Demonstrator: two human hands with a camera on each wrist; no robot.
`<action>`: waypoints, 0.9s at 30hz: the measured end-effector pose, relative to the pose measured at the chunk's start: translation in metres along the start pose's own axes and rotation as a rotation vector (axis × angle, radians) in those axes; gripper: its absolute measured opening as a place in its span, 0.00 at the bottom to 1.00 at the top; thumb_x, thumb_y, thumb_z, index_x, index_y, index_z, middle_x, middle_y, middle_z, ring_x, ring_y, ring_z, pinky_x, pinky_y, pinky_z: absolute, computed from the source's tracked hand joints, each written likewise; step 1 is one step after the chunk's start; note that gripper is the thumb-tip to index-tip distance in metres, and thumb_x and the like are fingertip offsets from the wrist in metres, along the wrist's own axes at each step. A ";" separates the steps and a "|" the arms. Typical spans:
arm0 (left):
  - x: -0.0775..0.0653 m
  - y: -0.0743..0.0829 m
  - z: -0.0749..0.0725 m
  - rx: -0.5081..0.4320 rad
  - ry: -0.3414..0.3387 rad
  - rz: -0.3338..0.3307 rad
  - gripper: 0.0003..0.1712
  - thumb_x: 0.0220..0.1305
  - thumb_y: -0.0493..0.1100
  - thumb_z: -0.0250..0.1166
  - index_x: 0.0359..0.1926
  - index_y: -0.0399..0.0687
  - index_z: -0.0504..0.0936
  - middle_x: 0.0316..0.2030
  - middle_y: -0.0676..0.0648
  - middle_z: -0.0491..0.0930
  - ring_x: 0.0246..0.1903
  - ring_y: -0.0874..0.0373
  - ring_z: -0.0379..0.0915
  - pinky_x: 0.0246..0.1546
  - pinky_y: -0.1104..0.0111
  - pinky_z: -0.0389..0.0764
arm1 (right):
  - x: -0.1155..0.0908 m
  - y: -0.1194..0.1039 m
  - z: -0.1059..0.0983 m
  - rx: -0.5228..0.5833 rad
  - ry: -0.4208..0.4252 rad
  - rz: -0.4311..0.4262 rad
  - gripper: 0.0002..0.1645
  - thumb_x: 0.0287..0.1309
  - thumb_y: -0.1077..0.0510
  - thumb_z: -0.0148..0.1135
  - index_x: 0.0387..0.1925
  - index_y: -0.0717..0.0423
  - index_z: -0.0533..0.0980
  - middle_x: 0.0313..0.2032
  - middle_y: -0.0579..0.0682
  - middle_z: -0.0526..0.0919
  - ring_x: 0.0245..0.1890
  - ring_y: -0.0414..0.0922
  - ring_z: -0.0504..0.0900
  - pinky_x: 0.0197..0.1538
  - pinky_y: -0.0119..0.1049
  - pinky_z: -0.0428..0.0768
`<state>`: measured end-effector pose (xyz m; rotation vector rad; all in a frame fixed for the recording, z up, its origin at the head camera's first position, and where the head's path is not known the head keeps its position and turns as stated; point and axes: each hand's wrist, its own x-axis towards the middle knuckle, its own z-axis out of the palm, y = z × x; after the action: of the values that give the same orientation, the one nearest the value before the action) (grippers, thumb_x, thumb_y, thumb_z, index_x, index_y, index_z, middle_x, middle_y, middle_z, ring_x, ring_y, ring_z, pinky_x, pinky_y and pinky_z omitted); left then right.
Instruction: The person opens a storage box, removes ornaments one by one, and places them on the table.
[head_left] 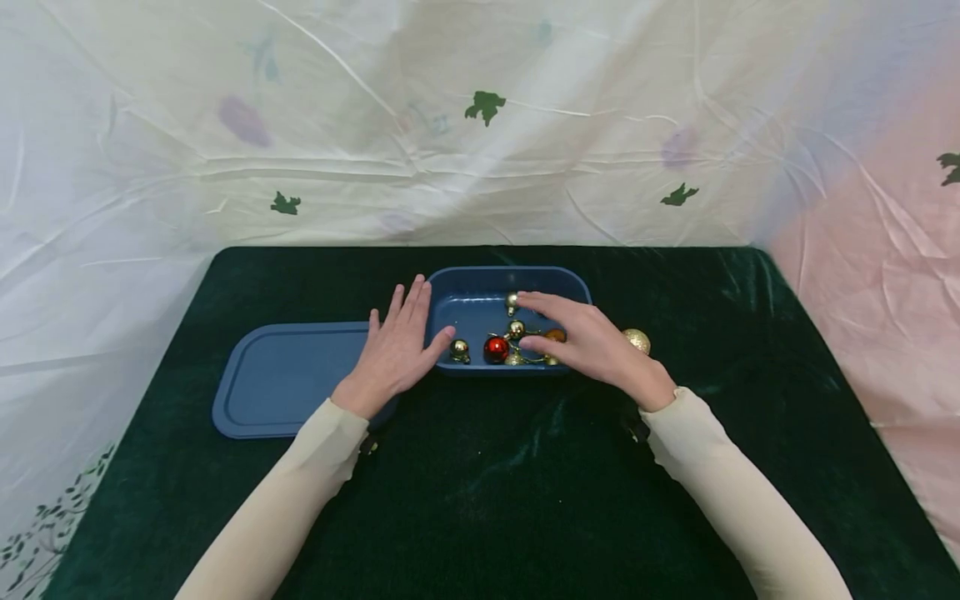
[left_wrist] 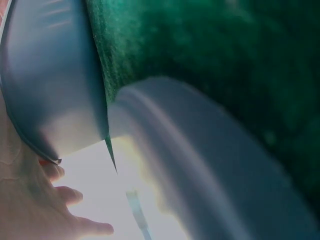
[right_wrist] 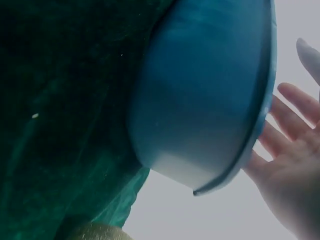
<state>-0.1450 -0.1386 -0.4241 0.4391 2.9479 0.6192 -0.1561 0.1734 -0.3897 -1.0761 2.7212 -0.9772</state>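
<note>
A blue plastic box [head_left: 480, 315] stands near the table's far side, holding several small baubles. Among them a shiny red bauble [head_left: 496, 349] lies near the front wall, with a gold bauble [head_left: 460, 351] in the left front corner. My left hand [head_left: 395, 348] is at the box's left rim, its fingers straight and its thumb over the edge. Over the right part of the box is my right hand [head_left: 581, 337], fingers spread and palm bare in the right wrist view; from above it hides some baubles. A glittery gold bauble [head_left: 637, 340] lies outside, beside the right wrist.
The flat blue lid [head_left: 292, 375] lies left of the box, partly under my left hand and forearm. Dark green velvet cloth [head_left: 495, 500] covers the table. Pale patterned fabric [head_left: 420, 108] hangs behind the far edge.
</note>
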 end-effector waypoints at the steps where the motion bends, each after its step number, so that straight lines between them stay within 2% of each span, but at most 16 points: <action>1: 0.000 0.000 0.000 -0.002 -0.001 -0.002 0.52 0.76 0.73 0.40 0.84 0.49 0.35 0.83 0.47 0.28 0.81 0.43 0.25 0.73 0.32 0.38 | 0.003 0.001 0.001 0.013 -0.018 -0.002 0.38 0.70 0.43 0.65 0.74 0.53 0.69 0.73 0.54 0.71 0.72 0.52 0.70 0.69 0.56 0.71; 9: 0.000 0.000 0.001 0.000 0.005 -0.003 0.52 0.76 0.73 0.39 0.84 0.49 0.35 0.83 0.46 0.29 0.81 0.43 0.25 0.73 0.32 0.39 | 0.025 0.003 0.009 0.039 -0.133 -0.004 0.38 0.67 0.43 0.68 0.72 0.54 0.71 0.68 0.54 0.76 0.69 0.51 0.73 0.67 0.54 0.74; 18: 0.000 0.000 0.001 -0.010 -0.006 -0.009 0.52 0.75 0.75 0.38 0.84 0.50 0.34 0.83 0.48 0.27 0.81 0.44 0.24 0.74 0.33 0.38 | 0.043 0.003 0.020 0.024 -0.239 0.019 0.33 0.66 0.47 0.70 0.68 0.54 0.75 0.60 0.51 0.82 0.58 0.46 0.81 0.60 0.46 0.79; 27: 0.000 0.000 0.001 -0.007 -0.011 -0.013 0.52 0.75 0.75 0.38 0.84 0.50 0.33 0.83 0.48 0.27 0.81 0.44 0.24 0.74 0.34 0.39 | 0.050 0.004 0.026 -0.006 -0.301 -0.004 0.29 0.66 0.51 0.70 0.65 0.56 0.78 0.59 0.51 0.83 0.58 0.45 0.82 0.61 0.45 0.79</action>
<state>-0.1453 -0.1383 -0.4246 0.4216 2.9346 0.6238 -0.1891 0.1298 -0.4045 -1.1272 2.4810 -0.7387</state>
